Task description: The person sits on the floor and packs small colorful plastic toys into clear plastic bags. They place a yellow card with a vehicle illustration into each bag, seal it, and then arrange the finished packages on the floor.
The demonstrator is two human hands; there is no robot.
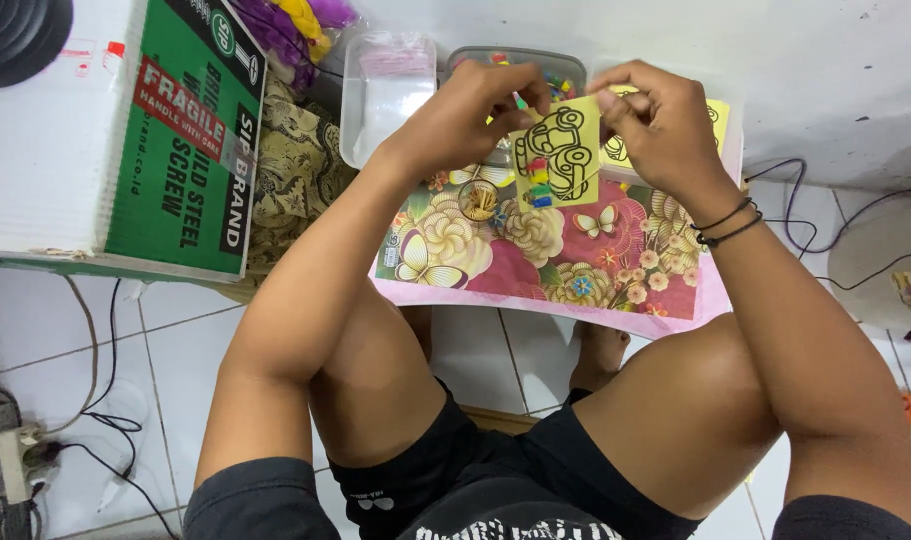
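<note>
Both hands hold up a small yellow card (558,155) printed with a black car outline, partly filled with coloured patches. My left hand (470,110) pinches its upper left edge, and a thin green and pink tip shows near those fingers. My right hand (655,115) pinches the upper right corner. The card hangs above a low table covered with a pink floral cloth (535,255). Another yellow card (717,115) lies behind my right hand, mostly hidden.
Two clear plastic trays (385,95) stand at the table's back, one with small coloured pieces (555,80). A green and white cardboard box (125,130) sits at left beside patterned fabric (295,170). Cables and a power strip (15,460) lie on the tiled floor.
</note>
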